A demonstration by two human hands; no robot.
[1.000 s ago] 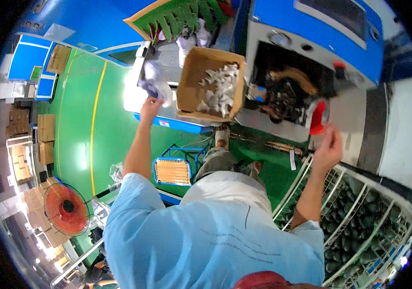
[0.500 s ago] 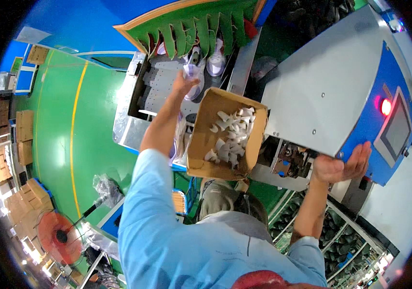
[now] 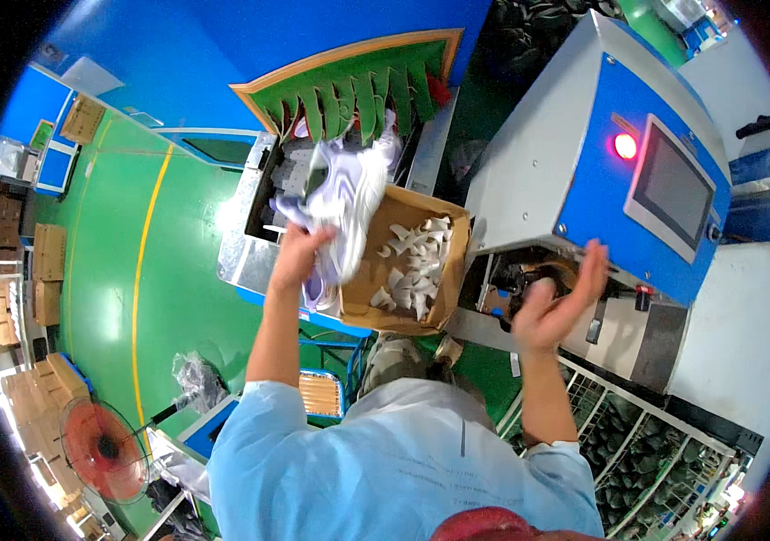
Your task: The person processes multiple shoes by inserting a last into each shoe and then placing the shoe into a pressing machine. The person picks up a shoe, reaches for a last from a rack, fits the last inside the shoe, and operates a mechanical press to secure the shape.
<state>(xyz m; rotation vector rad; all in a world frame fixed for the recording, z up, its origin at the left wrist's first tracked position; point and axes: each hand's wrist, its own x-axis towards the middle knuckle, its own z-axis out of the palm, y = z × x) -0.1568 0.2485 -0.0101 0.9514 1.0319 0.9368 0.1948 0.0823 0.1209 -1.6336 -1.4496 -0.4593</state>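
My left hand [image 3: 298,256] is closed on a white and lavender sneaker [image 3: 353,203], which it holds tilted above the left part of a cardboard box [image 3: 369,298]. Inside the box lie several small white curved pieces [image 3: 421,261]. With fingers spread and nothing in it, my right hand [image 3: 558,307] is in front of the opening under a grey and blue machine [image 3: 538,162]. Behind the held shoe, another pale sneaker [image 3: 387,144] sits by the green strip curtain [image 3: 340,104] of a conveyor opening.
The machine carries a dark screen [image 3: 675,189] and a glowing red button [image 3: 625,146]. A wire rack [image 3: 637,442] with dark shoe-shaped items stands at the lower right. To the left are a blue-framed stool [image 3: 320,392] and a red fan [image 3: 107,446] near the green floor [image 3: 191,261].
My left hand has lifted the sneaker off the conveyor and drawn it back toward the box. My right hand has moved left, away from the machine's front. The view has shifted.
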